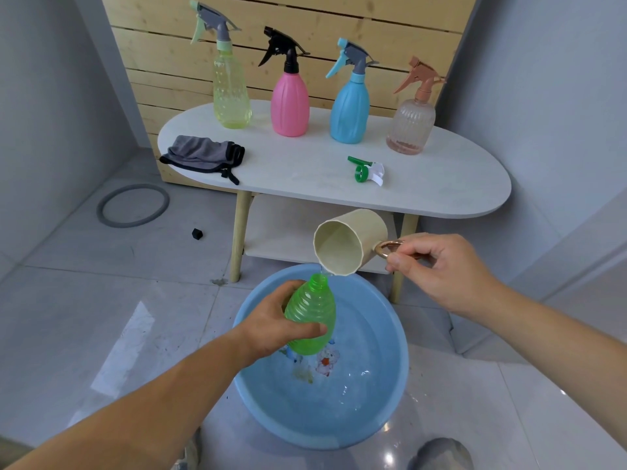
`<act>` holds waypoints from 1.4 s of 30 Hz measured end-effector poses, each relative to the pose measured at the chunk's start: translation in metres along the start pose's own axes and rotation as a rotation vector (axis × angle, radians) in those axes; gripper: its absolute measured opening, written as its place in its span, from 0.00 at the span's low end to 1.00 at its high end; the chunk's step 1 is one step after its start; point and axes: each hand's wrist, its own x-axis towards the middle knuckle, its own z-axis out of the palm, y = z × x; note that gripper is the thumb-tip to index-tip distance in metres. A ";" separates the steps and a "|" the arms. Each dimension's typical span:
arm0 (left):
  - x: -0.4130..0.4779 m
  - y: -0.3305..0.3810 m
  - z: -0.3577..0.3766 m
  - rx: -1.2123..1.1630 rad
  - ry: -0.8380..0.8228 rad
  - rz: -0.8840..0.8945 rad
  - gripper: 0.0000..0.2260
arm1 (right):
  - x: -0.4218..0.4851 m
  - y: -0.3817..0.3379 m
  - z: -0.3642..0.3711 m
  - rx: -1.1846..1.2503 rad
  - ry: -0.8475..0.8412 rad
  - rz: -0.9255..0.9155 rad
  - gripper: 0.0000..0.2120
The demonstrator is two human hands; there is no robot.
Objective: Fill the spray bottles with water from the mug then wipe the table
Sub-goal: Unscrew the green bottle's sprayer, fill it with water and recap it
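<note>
My left hand (274, 323) grips an uncapped green spray bottle (310, 317) over a blue basin (400, 385) of water on the floor. My right hand (437, 269) holds a cream mug (349, 245) by its copper handle, tipped so a thin stream of water runs from its lip into the bottle's neck. The bottle's green and white spray head (366, 170) lies on the white oval table (441, 184). A grey cloth (203, 156) sits crumpled on the table's left end.
Along the table's back stand a yellow bottle (230, 96), a pink bottle (290, 103), a blue bottle (349, 110) and a clear peach bottle (410, 127), all with spray heads on. A grey ring (132, 205) and a small black cap (197, 234) lie on the floor.
</note>
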 end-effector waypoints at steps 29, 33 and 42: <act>0.002 -0.002 0.001 0.008 -0.002 -0.005 0.34 | 0.003 0.011 0.004 -0.071 0.002 -0.080 0.04; 0.004 -0.003 0.001 0.014 -0.001 -0.005 0.35 | 0.005 0.011 0.005 -0.098 0.006 -0.097 0.10; 0.003 -0.004 0.001 0.005 -0.001 -0.001 0.35 | 0.005 0.016 0.006 -0.131 -0.002 -0.125 0.12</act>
